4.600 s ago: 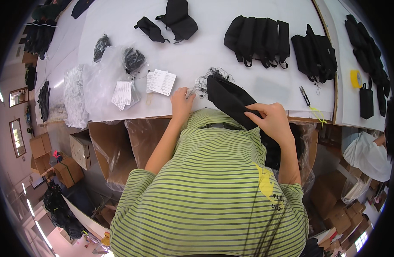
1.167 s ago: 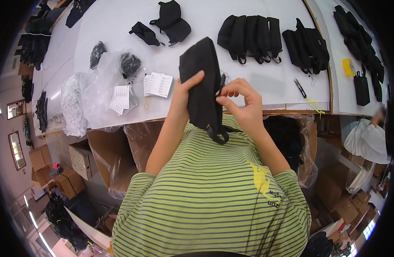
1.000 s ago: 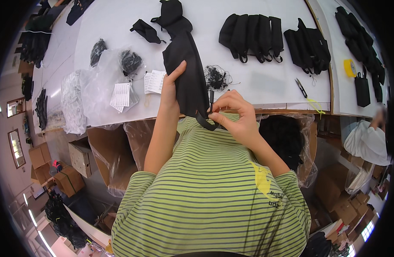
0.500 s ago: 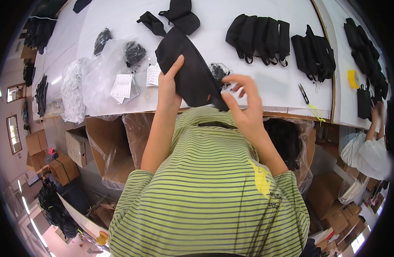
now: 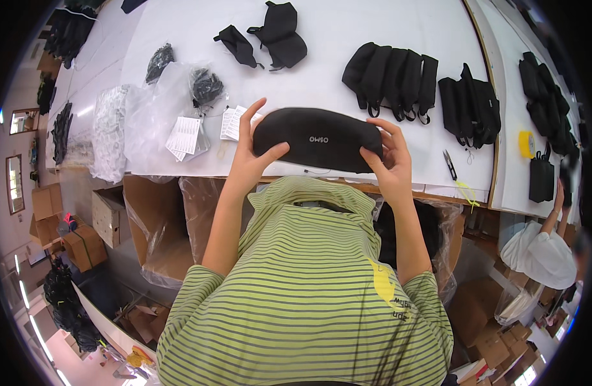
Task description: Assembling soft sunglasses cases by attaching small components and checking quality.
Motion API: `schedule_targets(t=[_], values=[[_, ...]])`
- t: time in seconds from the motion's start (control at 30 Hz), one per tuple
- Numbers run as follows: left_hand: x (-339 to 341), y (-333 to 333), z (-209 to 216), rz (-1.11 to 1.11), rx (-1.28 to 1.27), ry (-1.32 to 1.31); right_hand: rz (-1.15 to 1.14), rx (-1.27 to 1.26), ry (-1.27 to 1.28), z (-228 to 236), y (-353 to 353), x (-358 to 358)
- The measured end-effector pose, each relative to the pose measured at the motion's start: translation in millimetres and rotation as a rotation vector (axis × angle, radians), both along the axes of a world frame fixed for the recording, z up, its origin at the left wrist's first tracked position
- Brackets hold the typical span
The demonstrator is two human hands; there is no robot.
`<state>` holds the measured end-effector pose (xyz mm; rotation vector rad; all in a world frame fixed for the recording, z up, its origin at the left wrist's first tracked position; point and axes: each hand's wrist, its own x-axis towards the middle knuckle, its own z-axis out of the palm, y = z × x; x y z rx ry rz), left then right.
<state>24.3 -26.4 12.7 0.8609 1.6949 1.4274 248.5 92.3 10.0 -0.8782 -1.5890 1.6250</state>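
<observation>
A long black fabric pouch (image 5: 318, 153) with small pale lettering is held level above the near edge of the white table. My left hand (image 5: 252, 154) grips its left end, thumb on the front face and forefinger raised. At the other end my right hand (image 5: 392, 157) is closed, with the thumb in front and the fingers behind. Left of the pouch lie white printed cards (image 5: 185, 136) and a second small stack of cards (image 5: 231, 122). Beyond it rest two loose black pouches, one larger (image 5: 283, 37) and one smaller (image 5: 236, 46).
Several black pouches stand in a row (image 5: 392, 77), with another group (image 5: 469, 106) to their right. Thread snips (image 5: 450, 166) lie near the table's front edge. Clear plastic bags (image 5: 141, 116) cover the left side. Open cartons (image 5: 155, 222) sit below the edge. A co-worker's hand (image 5: 559, 193) shows at far right.
The pouch has turned from a steep tilt to level, its lettered face now showing. My right hand has come onto its right end, and my left hand has shifted slightly lower.
</observation>
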Motion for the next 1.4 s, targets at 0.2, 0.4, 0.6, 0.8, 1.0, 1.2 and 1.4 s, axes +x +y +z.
schedule_targets(t=[0.2,0.4,0.6,0.8,1.0,1.2,1.4], values=[[-7,7,5,-0.208,0.039,-0.254,0.067,-0.027,0.098,-1,6,-3],[-6,15,-27,-0.145,0.031,-0.170,0.099,-0.080,0.022,-10,20,5],[17,42,-40,-0.098,0.006,0.468,-0.023,0.008,-0.133,-26,49,12],[77,64,3,-0.725,0.047,0.711,-0.294,-0.049,-0.104,-29,69,1],[60,51,7,-1.042,-0.362,-0.058,-0.591,0.127,-0.118,-42,108,22],[-2,34,-83,-0.117,-0.215,0.445,-0.867,0.778,-0.532,-90,173,63],[-23,20,-125,0.035,-0.368,0.843,-0.531,0.699,-0.763,-157,189,85]])
